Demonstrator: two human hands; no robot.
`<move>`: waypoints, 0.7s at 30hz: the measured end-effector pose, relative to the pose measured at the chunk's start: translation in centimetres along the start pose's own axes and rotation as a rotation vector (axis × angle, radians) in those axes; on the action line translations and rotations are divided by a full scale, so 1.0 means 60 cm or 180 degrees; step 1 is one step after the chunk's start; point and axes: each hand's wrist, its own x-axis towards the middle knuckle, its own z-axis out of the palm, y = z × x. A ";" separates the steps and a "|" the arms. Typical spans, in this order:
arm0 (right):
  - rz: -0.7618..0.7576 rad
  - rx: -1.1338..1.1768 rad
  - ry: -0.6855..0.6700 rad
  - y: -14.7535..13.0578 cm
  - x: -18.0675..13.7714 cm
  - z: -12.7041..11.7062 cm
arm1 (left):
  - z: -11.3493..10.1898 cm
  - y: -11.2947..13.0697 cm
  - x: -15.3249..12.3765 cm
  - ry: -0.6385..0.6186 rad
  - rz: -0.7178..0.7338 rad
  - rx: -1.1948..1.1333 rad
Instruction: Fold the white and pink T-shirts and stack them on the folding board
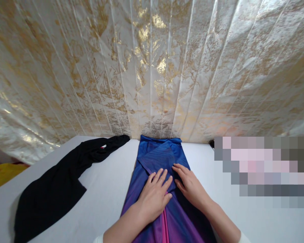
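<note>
A blue and purple garment (pixel 159 155) with a pink stripe lies lengthwise on the white table (pixel 108 189), its sides folded in toward the middle. My left hand (pixel 154 195) rests flat on its centre, fingers stretched out and slightly apart. Just to the right, my right hand (pixel 188 182) also lies flat on the cloth, fingers extended toward the left. Neither hand grips anything.
A black garment (pixel 58 185) sprawls over the table's left side. A white and gold patterned curtain (pixel 152 67) hangs behind the table. Yellow and red items (pixel 0 172) sit beyond the left edge. A blurred patch covers the right part of the table.
</note>
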 end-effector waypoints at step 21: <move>0.0183 -0.0583 -0.0465 0.024 0.130 0.041 | -0.031 -0.039 0.032 0.0189 -0.0548 0.0192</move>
